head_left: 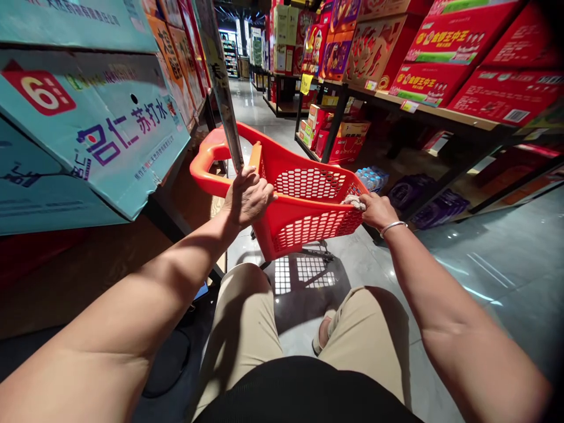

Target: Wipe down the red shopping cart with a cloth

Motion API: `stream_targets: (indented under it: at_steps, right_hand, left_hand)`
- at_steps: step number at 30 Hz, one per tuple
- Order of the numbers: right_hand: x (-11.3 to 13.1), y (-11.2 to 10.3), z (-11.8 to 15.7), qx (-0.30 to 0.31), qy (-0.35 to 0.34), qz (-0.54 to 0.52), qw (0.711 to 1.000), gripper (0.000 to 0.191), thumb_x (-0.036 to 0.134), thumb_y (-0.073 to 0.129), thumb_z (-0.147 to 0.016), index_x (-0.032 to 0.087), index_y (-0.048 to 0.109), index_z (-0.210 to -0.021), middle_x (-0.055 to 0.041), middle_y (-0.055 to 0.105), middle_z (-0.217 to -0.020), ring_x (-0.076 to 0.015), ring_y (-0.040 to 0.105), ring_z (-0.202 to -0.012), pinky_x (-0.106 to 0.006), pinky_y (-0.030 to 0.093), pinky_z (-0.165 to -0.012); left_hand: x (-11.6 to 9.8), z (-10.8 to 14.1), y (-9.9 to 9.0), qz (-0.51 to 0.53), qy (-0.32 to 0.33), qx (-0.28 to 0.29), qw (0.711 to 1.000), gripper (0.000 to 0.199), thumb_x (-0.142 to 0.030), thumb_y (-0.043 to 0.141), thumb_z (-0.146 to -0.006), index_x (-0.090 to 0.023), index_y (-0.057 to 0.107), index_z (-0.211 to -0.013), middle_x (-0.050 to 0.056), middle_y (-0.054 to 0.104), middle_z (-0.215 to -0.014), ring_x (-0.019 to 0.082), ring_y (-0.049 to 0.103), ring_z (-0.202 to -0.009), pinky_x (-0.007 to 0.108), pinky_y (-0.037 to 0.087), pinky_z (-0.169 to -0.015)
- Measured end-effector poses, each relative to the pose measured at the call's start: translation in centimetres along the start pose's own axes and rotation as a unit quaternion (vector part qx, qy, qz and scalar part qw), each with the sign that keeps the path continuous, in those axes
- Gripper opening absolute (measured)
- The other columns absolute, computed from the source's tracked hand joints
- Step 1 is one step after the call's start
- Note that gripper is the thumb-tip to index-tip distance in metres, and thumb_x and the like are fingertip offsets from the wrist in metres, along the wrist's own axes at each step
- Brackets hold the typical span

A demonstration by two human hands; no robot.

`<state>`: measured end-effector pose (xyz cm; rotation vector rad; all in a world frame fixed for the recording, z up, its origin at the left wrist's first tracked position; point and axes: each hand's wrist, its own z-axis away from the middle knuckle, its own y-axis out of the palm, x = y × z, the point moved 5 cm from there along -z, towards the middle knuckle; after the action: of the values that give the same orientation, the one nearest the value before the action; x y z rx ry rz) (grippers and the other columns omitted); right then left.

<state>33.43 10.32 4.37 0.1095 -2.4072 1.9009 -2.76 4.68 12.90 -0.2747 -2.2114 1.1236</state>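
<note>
From 12 o'clock round to 4 o'clock, grey tiled floor reflects streaks of light. At 2 o'clock, a black-framed shelf with a wooden top carries red boxes. At 10 o'clock, pale blue boxes, lettered in purple, stand stacked. Near the centre of the dial is the cart, red plastic with perforated walls, its rounded handle loop pointing to 9 o'clock; its shadow falls on the tiles below. Legs in beige trousers stand at 6 o'clock, apart on either side of that shadow. A metal post slants down from 11 o'clock to the handle loop; whether it touches the left hand cannot be told. Left hand, on the cart's 9 o'clock side: fingers curled over the rim. Right hand, at its 3 o'clock corner: fingers bent round the rim, the tips partly hidden. Just beyond this corner, toward 1 o'clock, sit wrapped bottles. An off-white knot lies on the rim beside the right fingers. A silver bangle circles the right wrist.
</note>
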Motion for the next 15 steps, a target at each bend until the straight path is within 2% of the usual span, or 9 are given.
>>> stream_targets:
  at_steps: [3,7,11,13,15]
  right_hand:
    - [0.6,-0.1,1.8,-0.009,-0.035,0.016,0.999,0.046,0.015,0.057,-0.077,0.020,0.068,-0.121,-0.0123,0.063,-0.116,-0.0232,0.053,-0.092,-0.038,0.038,-0.090]
    - [1.8,-0.3,4.6,-0.023,-0.062,0.010,0.998,0.060,0.015,0.054,-0.080,0.024,0.058,-0.139,-0.0118,0.061,-0.124,-0.0260,0.053,-0.102,-0.038,0.038,-0.095]
    - [4.7,-0.5,7.1,-0.022,-0.058,0.030,0.998,0.057,0.018,0.055,-0.084,0.019,0.056,-0.141,-0.0161,0.058,-0.126,-0.0293,0.050,-0.101,-0.040,0.041,-0.090]
    - [6.3,-0.7,8.2,-0.018,-0.067,0.029,0.997,0.057,0.020,0.056,-0.086,0.021,0.053,-0.143,-0.0158,0.057,-0.128,-0.0285,0.050,-0.097,-0.040,0.043,-0.087]
    - [7.4,-1.0,9.0,-0.018,-0.097,0.017,0.995,0.058,0.019,0.055,-0.089,0.024,0.050,-0.147,-0.0139,0.055,-0.131,-0.0266,0.050,-0.096,-0.039,0.043,-0.088]
  left_hand:
    - [1.5,-1.0,1.9,0.043,-0.040,0.019,0.998,0.037,-0.030,0.032,-0.102,-0.018,0.066,-0.093,0.007,0.067,-0.090,0.023,0.058,-0.096,0.048,0.028,-0.113]
    - [2.1,-2.3,3.8,0.063,-0.072,0.014,0.995,0.036,-0.049,0.054,-0.093,-0.017,0.070,-0.094,0.011,0.069,-0.097,0.032,0.057,-0.107,0.052,0.030,-0.109]
    - [0.2,-3.5,5.1,0.098,-0.062,0.048,0.992,0.040,-0.055,0.056,-0.091,-0.022,0.074,-0.105,0.009,0.070,-0.106,0.030,0.057,-0.107,0.049,0.031,-0.104]
    - [-1.2,-3.9,5.9,0.122,-0.033,0.070,0.989,0.039,-0.055,0.056,-0.092,-0.025,0.074,-0.110,0.007,0.071,-0.107,0.029,0.057,-0.103,0.047,0.033,-0.100]
    - [-1.8,-3.9,6.6,0.151,-0.028,0.063,0.986,0.035,-0.052,0.056,-0.093,-0.028,0.075,-0.109,0.006,0.072,-0.105,0.028,0.056,-0.100,0.048,0.033,-0.098]
